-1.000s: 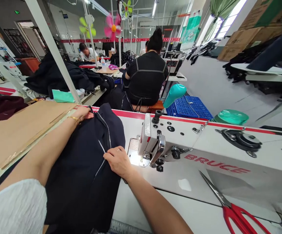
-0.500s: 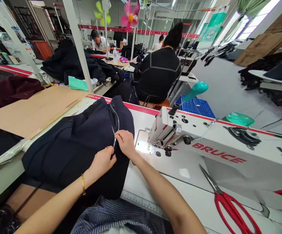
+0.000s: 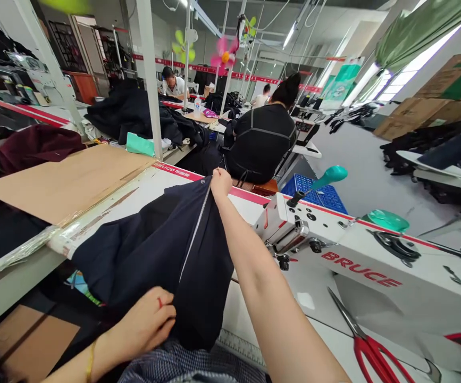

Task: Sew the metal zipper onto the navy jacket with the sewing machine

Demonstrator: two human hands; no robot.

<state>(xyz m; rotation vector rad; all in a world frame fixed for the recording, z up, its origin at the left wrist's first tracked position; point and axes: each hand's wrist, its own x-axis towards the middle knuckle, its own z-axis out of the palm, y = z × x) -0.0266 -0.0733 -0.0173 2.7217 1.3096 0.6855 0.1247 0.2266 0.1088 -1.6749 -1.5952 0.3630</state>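
Observation:
A dark navy garment (image 3: 150,255) lies over the front of the sewing table, drawn into a taut slope. Down it runs a straight, silvery zipper (image 3: 195,234), with a small round button or snap (image 3: 202,182) beside its top. My right hand (image 3: 221,182) is closed on the garment at the zipper's upper end, arm stretched forward. Low on the cloth, near my lap, my left hand (image 3: 146,320) has curled fingers gripping the garment below the zipper line; the fingertips are partly hidden. To the right stands a white sewing machine (image 3: 358,255).
Red-handled scissors (image 3: 374,346) lie on the table at right. A ruler strip (image 3: 242,348) runs along the front edge. Tan cardboard (image 3: 66,181) covers the left table. Ahead sits a person in black (image 3: 264,138), beside a blue crate (image 3: 313,194).
My right hand has moved forward and up to the zipper's top end. My left hand has come back toward my lap. The zipper, curved before, is now stretched straight, and the view has tilted up.

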